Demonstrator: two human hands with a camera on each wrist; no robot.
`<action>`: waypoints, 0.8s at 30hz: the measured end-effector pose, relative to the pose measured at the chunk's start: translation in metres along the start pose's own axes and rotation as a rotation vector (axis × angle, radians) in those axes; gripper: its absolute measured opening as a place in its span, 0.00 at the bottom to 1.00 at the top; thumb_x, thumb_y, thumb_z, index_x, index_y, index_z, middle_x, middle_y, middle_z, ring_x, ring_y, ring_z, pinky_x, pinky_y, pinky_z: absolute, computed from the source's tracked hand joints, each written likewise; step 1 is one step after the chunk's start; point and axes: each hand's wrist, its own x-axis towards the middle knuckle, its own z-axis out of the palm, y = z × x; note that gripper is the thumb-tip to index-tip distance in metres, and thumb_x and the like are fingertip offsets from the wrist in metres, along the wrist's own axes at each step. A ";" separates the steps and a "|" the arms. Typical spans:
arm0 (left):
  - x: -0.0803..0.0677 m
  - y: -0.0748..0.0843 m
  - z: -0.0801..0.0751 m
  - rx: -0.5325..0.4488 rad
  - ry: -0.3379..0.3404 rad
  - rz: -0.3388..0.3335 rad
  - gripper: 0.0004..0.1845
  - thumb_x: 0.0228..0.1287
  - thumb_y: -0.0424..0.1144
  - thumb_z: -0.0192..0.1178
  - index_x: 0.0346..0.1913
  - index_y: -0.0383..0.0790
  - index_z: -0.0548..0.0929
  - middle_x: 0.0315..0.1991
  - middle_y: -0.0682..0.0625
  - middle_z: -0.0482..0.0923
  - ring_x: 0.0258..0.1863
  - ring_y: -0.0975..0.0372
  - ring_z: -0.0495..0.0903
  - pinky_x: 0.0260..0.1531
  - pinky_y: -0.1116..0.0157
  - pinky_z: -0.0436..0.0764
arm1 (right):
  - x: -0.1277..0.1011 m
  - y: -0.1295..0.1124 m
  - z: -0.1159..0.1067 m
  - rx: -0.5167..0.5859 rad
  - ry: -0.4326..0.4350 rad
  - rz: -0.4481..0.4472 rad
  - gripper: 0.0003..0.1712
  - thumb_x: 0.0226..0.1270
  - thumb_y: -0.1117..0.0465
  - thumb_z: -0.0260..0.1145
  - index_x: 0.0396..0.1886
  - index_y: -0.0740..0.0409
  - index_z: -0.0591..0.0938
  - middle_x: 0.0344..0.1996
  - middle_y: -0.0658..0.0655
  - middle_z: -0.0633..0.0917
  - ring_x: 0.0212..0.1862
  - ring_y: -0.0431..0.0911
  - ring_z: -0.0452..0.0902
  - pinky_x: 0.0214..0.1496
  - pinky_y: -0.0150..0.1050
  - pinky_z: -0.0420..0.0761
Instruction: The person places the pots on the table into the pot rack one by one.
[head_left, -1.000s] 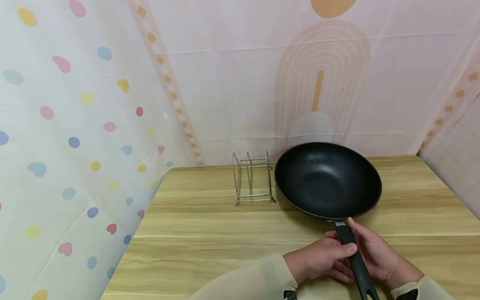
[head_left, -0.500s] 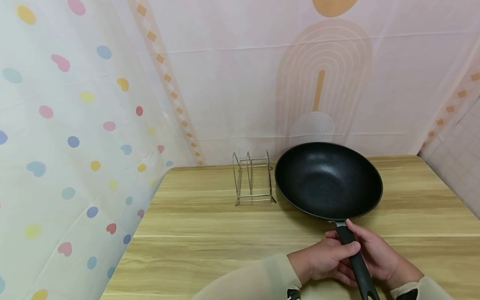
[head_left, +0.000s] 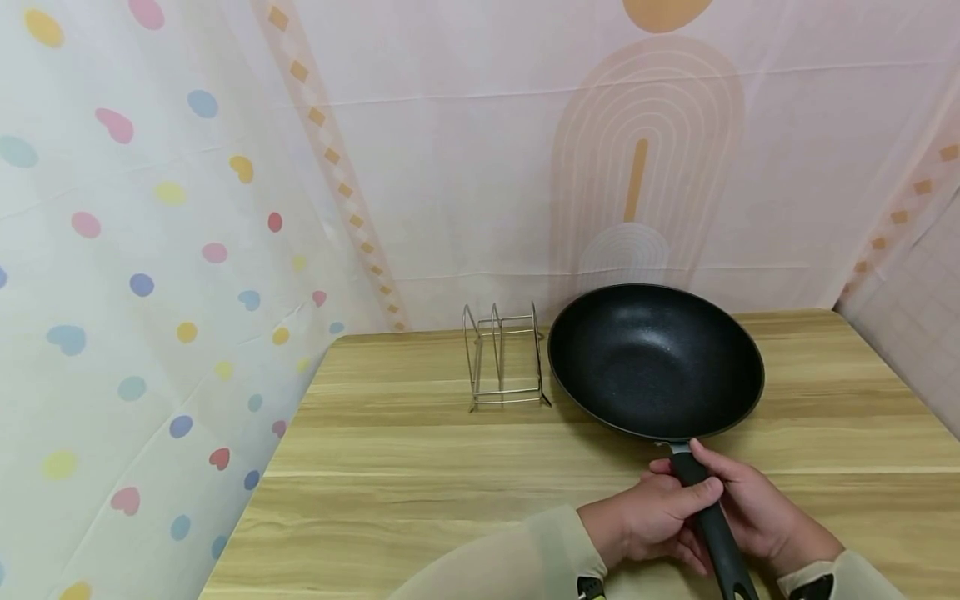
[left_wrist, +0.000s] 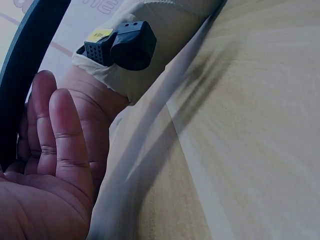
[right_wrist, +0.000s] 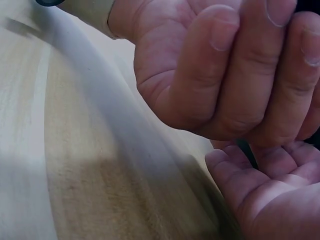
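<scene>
A black wok (head_left: 652, 367) with its bowl opening upward shows right of centre in the head view. Its long black handle (head_left: 722, 533) points toward me, the slotted end at the lower edge. My left hand (head_left: 645, 518) grips the handle from the left, thumb across the top and fingers beneath. From the other side, my right hand (head_left: 768, 517) holds it, thumb up along the edge near the metal joint. In the right wrist view the left hand's curled fingers (right_wrist: 240, 75) hide most of the handle. The left wrist view shows part of the handle at upper left.
A wire rack (head_left: 507, 391) with upright loops stands on the wooden table (head_left: 390, 467), close to the wok's left rim. Patterned curtains (head_left: 465, 167) hang behind the table and along its left side.
My left hand has shifted slightly to the right, its thumb reaching further over the handle. The wok, the right hand and the rack stay nearly as they were.
</scene>
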 end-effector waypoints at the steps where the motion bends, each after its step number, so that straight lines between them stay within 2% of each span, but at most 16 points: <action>1: 0.000 0.000 0.001 -0.002 0.008 -0.003 0.32 0.87 0.54 0.42 0.56 0.22 0.79 0.55 0.04 0.58 0.18 0.70 0.82 0.24 0.71 0.81 | 0.000 0.000 0.000 0.004 -0.012 -0.005 0.44 0.87 0.41 0.21 0.69 0.54 0.81 0.67 0.55 0.81 0.68 0.46 0.76 0.71 0.41 0.75; 7: 0.000 0.002 0.004 -0.007 0.057 -0.022 0.21 0.84 0.49 0.49 0.45 0.36 0.84 0.55 0.06 0.61 0.16 0.70 0.81 0.21 0.70 0.82 | 0.004 0.001 0.003 0.034 -0.089 -0.033 0.46 0.86 0.43 0.17 0.71 0.58 0.78 0.70 0.56 0.81 0.71 0.47 0.74 0.74 0.39 0.73; 9: 0.001 0.002 0.004 -0.022 0.064 -0.019 0.18 0.83 0.48 0.50 0.43 0.38 0.83 0.41 0.07 0.71 0.16 0.69 0.81 0.21 0.70 0.82 | 0.005 0.001 0.004 0.053 -0.108 -0.032 0.47 0.86 0.43 0.16 0.71 0.58 0.78 0.70 0.56 0.80 0.71 0.47 0.74 0.75 0.39 0.72; 10: 0.001 0.001 0.004 -0.034 0.067 -0.014 0.17 0.82 0.47 0.50 0.43 0.38 0.83 0.34 0.11 0.76 0.16 0.69 0.81 0.20 0.69 0.82 | 0.006 0.001 0.004 0.062 -0.114 -0.031 0.48 0.86 0.42 0.15 0.71 0.58 0.78 0.70 0.57 0.80 0.71 0.47 0.74 0.75 0.39 0.72; 12: 0.002 0.001 0.004 -0.059 0.073 -0.012 0.16 0.82 0.46 0.51 0.42 0.39 0.83 0.22 0.30 0.81 0.16 0.68 0.82 0.20 0.69 0.81 | 0.007 0.001 0.004 0.072 -0.118 -0.032 0.48 0.85 0.42 0.15 0.71 0.58 0.78 0.70 0.57 0.81 0.71 0.47 0.74 0.75 0.39 0.72; 14: 0.002 0.001 0.004 -0.067 0.078 -0.019 0.15 0.81 0.46 0.51 0.41 0.41 0.82 0.19 0.52 0.79 0.15 0.68 0.81 0.20 0.69 0.81 | 0.008 0.002 0.004 0.083 -0.123 -0.033 0.48 0.85 0.41 0.15 0.71 0.58 0.78 0.70 0.57 0.81 0.71 0.47 0.74 0.75 0.39 0.71; 18: 0.000 0.003 0.003 -0.064 0.080 -0.032 0.14 0.81 0.47 0.51 0.42 0.43 0.82 0.19 0.54 0.78 0.16 0.69 0.80 0.20 0.70 0.80 | 0.009 0.004 0.004 0.088 -0.135 -0.047 0.48 0.85 0.41 0.16 0.71 0.58 0.78 0.70 0.57 0.80 0.72 0.47 0.73 0.75 0.38 0.71; 24: -0.004 0.003 -0.001 -0.068 0.039 -0.013 0.13 0.82 0.46 0.49 0.44 0.42 0.80 0.20 0.54 0.79 0.17 0.71 0.80 0.21 0.71 0.81 | 0.011 0.005 0.004 0.117 -0.183 -0.071 0.49 0.85 0.43 0.13 0.73 0.61 0.75 0.72 0.59 0.79 0.74 0.47 0.72 0.77 0.37 0.68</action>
